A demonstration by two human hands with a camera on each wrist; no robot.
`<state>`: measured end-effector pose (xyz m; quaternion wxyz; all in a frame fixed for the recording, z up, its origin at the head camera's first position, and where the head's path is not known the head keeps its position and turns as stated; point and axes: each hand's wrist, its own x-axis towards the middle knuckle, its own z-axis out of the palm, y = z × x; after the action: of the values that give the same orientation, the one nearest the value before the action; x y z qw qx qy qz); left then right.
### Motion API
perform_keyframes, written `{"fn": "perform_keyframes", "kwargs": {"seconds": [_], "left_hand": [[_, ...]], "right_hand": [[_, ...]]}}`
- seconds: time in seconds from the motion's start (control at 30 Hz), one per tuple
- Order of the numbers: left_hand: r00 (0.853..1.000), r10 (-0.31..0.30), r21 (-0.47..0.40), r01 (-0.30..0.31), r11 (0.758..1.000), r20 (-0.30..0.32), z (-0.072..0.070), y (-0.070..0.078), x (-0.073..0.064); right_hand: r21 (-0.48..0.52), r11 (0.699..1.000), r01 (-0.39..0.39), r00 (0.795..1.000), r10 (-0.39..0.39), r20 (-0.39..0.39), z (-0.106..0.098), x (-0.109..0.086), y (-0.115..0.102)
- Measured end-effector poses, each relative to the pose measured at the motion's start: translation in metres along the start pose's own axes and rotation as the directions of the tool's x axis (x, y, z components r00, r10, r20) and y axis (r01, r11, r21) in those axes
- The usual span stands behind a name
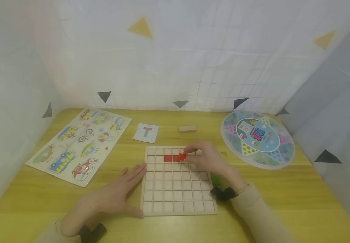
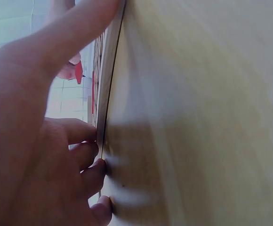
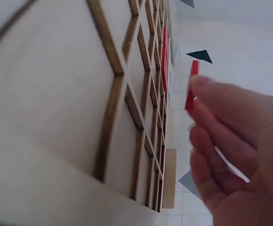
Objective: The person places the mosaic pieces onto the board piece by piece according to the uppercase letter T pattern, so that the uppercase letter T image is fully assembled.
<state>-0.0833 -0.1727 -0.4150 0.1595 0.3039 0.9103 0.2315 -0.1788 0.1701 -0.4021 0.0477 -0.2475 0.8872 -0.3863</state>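
A wooden grid board (image 1: 178,194) lies on the table, with red square tiles (image 1: 168,158) in its second row from the top. Between thumb and forefinger my right hand (image 1: 206,158) pinches another red square tile (image 3: 192,85), held just above the grid to the right of the placed ones. My left hand (image 1: 114,194) rests along the board's left side. Its fingertips and thumb touch the edge, as the left wrist view shows up close. A green piece (image 1: 215,179) lies by the board's right edge, partly hidden under my right wrist.
Behind the board are a small pattern card (image 1: 146,133) with a red and green T shape and a wooden block (image 1: 187,129). A vehicle puzzle board (image 1: 79,145) lies at the left, and a round game box (image 1: 257,139) at the right. Patterned cloth walls (image 1: 175,67) enclose the table.
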Motion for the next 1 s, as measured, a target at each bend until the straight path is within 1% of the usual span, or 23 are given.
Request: {"fn": "perform_keyframes", "kwargs": {"seconds": [0.13,0.27,0.57,0.83,1.0], "left_hand": [[1.000,-0.001,-0.003,0.001,1.000,0.001,0.000,0.000,0.000],[1.000,-0.006,-0.004,0.006,1.000,0.004,0.000,0.000,0.000],[1.000,-0.002,0.005,0.002,1.000,0.001,0.000,0.000,0.000],[1.000,0.001,0.004,-0.001,1.000,-0.003,0.000,0.001,0.000],[1.000,0.000,0.005,0.000,1.000,0.003,-0.001,0.001,0.000]], "right_hand": [[-0.002,0.999,-0.035,0.999,0.035,0.016,0.000,0.000,0.005],[-0.010,0.999,-0.053,0.998,0.053,0.024,0.000,-0.001,0.008],[-0.020,0.999,-0.046,0.999,0.046,0.024,0.002,-0.001,0.011],[-0.004,0.998,-0.059,0.998,0.059,0.026,0.003,-0.001,0.011],[-0.019,0.999,-0.046,0.999,0.047,0.022,0.003,-0.001,0.012]]}}
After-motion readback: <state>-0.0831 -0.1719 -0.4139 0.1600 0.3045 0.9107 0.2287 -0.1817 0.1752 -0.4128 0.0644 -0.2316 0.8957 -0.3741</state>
